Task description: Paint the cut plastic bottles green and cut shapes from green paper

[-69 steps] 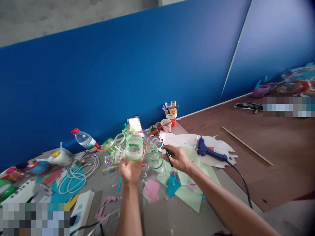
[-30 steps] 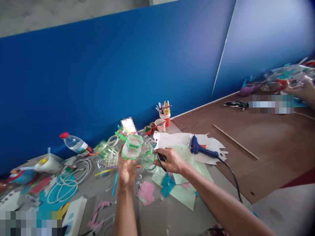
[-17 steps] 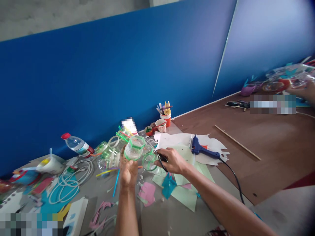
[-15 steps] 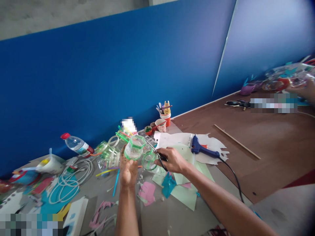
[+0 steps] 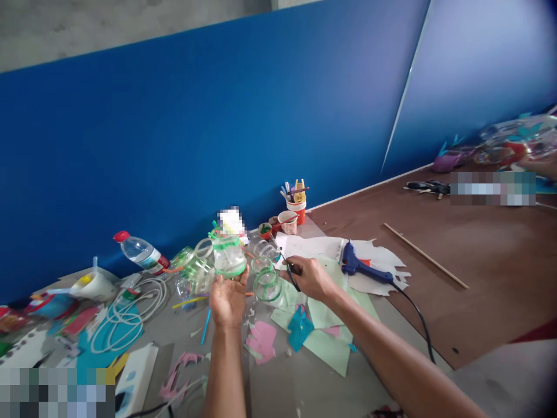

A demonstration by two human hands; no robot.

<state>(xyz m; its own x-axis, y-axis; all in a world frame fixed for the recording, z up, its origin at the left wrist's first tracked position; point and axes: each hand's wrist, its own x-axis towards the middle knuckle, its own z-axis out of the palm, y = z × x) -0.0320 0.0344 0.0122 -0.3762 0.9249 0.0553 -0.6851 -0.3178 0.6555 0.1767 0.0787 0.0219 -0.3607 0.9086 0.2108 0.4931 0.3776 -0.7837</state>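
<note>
Nearby — clear containers left of the scissors, blue glue gun right.

Soft, muted light lies over the desk, with faint shadows; the blue partition pales to a hazy glow above and right of the right grip and deepens left of the left grip. Far right of the right grip, the clear plastic pile smears; pixelation masks several patches, and dark vignetting clips the corner above.

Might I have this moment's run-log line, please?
left hand: holds green-banded clear plastic container; right hand: holds black-handled metal scissors; blue glue gun: on white paper
</note>
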